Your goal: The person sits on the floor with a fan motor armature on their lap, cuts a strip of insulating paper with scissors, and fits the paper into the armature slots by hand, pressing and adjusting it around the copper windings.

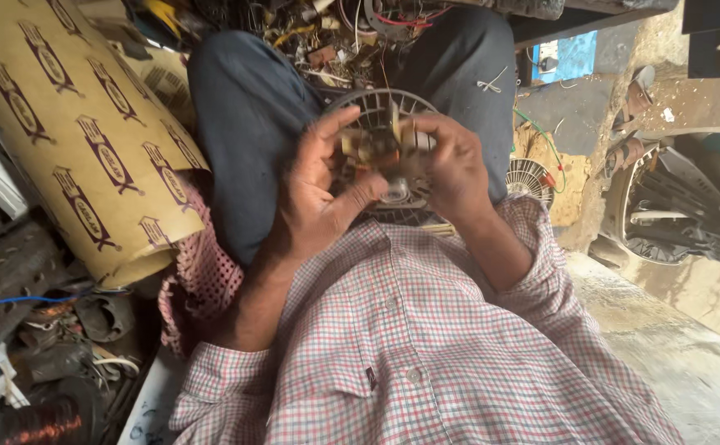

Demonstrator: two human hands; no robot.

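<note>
My left hand (pixel 319 185) and my right hand (pixel 451 161) both grip a small motor core with copper windings (pixel 376 147), held above my lap. Behind it lies a round grey slotted fan housing (pixel 381 105) resting between my knees. My fingers wrap the core from both sides and hide most of it. I wear dark trousers (pixel 249 115) and a checked shirt (pixel 426 346).
A large roll of brown printed cardboard (pixel 80 140) leans at the left. Scrap wires and metal parts (pixel 55 363) lie at lower left, more wiring (pixel 335 33) beyond my knees. A second small fan housing (pixel 530 177) and a motorbike wheel (pixel 673 206) sit at right.
</note>
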